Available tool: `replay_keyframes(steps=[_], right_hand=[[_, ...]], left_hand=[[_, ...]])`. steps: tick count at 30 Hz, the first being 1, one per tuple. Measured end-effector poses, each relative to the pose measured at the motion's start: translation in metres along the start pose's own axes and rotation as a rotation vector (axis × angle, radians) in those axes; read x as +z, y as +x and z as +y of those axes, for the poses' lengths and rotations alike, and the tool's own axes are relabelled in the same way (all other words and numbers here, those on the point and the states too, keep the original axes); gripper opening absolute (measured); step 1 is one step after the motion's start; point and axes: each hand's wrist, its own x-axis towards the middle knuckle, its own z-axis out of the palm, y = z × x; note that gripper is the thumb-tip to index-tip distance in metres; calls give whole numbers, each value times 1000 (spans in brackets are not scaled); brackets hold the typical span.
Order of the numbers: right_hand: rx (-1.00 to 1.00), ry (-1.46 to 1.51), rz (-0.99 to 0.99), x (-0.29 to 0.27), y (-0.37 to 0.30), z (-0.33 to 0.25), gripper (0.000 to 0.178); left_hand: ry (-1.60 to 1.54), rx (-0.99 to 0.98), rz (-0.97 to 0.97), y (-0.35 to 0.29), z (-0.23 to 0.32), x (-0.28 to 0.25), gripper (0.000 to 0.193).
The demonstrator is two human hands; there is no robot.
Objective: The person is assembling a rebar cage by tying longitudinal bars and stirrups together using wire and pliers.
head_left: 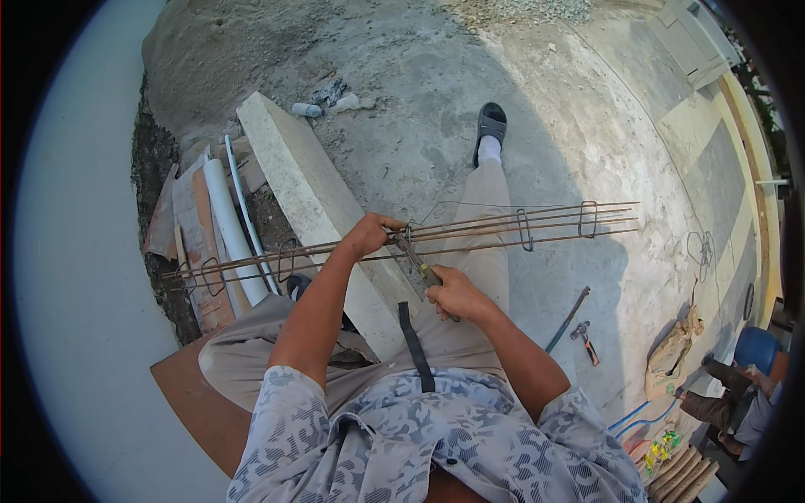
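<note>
A long, thin rebar cage of several rusty rods with small wire stirrups crosses in front of me, above my legs. Near its middle, my left hand is closed round the rods beside one of the stirrups. My right hand grips the handles of a pair of pincers with yellow-green on the grips. The pincers' jaws meet the cage at that stirrup, just right of my left fingers. A thin tie wire loops up from there and runs right along the rods.
Under the cage lies a pale concrete beam. White pipes and boards are at its left, along a wall. On the floor to my right are a hammer, a dark bar and a torn sack. Another person sits far right.
</note>
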Motion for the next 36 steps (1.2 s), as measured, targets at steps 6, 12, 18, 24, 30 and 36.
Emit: replay_keyframes(steps=[6, 12, 18, 24, 30, 36], right_hand=[[-25, 28, 50, -7, -5, -1, 40], [-302, -270, 210, -30, -32, -25, 39], [-416, -1036, 406, -74, -7, -101, 37], [-432, -1695, 271, -92, 51, -141, 40], [-528, -2015, 63, -89, 98, -146, 46], [-660, -2145, -84, -85, 122, -163, 44]], left_hand=[[47, 4, 24, -8, 12, 2, 49], [261, 12, 229, -10, 8, 24, 48], [408, -38, 358, -11, 7, 34, 47], [413, -33, 361, -7, 9, 38, 48], [441, -41, 352, -8, 5, 37, 51], [449, -70, 293, -8, 8, 35, 52]])
